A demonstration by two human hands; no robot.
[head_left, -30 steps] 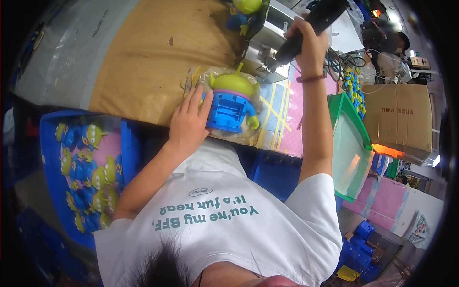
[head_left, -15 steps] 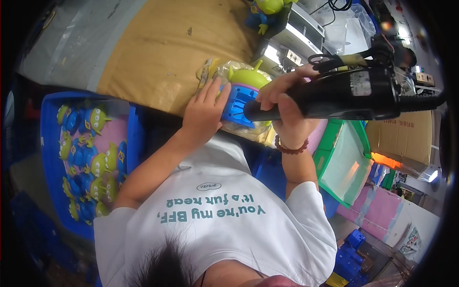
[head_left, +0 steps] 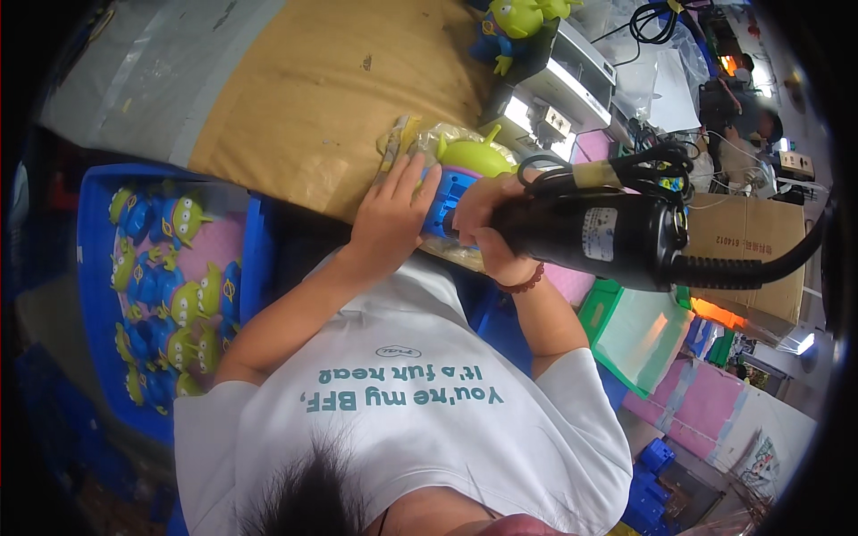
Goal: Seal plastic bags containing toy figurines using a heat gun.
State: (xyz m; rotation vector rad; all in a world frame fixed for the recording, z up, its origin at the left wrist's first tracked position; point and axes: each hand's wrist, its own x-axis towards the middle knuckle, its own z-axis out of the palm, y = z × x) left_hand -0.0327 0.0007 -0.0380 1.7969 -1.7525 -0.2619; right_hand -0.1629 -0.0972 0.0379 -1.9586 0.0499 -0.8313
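A green-and-blue toy figure (head_left: 450,192) lies on crinkled clear plastic at the table edge, its blue back with recessed slots facing up. Against its left side rests my left hand (head_left: 389,205), fingers together and fairly straight, steadying it. My right hand (head_left: 497,228) is wrapped round the front of a black electric screwdriver (head_left: 572,234), which lies slanted over the toy. The screwdriver's tip is hidden behind the right hand, so I cannot tell whether it touches the toy.
A blue crate (head_left: 93,232) with several similar figures stands at the left. Brown sheeting (head_left: 304,89) covers the table. Behind are a boxy grey device (head_left: 579,76) and another figure (head_left: 511,22). A green tray (head_left: 601,308), a cardboard box (head_left: 746,237) and the screwdriver's thick cord (head_left: 786,268) are right.
My right hand has moved left and slightly nearer me, over the toy's blue back. The screwdriver's rear end has swung nearer and left. My left hand stays against the toy.
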